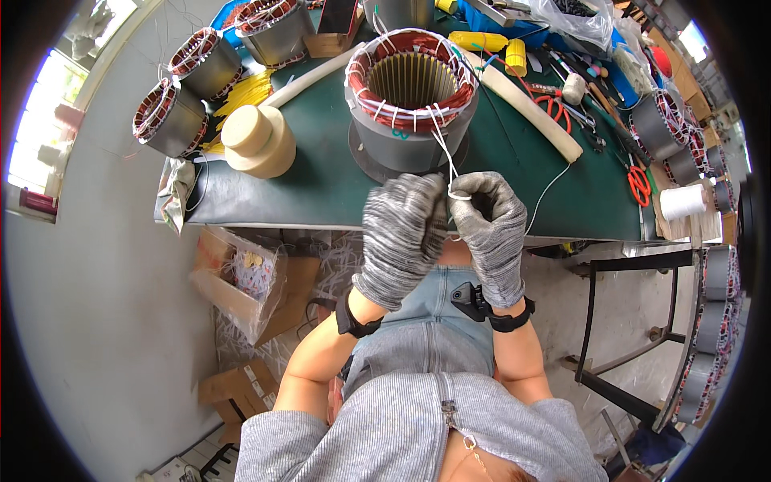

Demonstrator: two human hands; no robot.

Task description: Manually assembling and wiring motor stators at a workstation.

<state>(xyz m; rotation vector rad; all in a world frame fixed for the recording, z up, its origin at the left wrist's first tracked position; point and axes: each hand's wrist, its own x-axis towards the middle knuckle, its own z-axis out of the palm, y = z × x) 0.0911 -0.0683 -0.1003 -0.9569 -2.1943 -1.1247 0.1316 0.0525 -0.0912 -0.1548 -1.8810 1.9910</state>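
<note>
A grey motor stator stands upright on a round dark base at the bench's near side, its red copper windings laced with white cord around the top ring. From its front edge, strands of white cord run down toward me. My right hand, in a grey knit glove, pinches that cord between thumb and fingers, with a loop showing at the fingertips. Close beside it, my left hand, gloved alike, is curled closed and slightly blurred; what lies in its fingers is hidden. Both hands are just in front of the stator.
The green bench also bears a cream stepped block, a long pale rod, orange-handled scissors and a white thread spool. More stators stand at left and right. Below are a cardboard box and a black metal frame.
</note>
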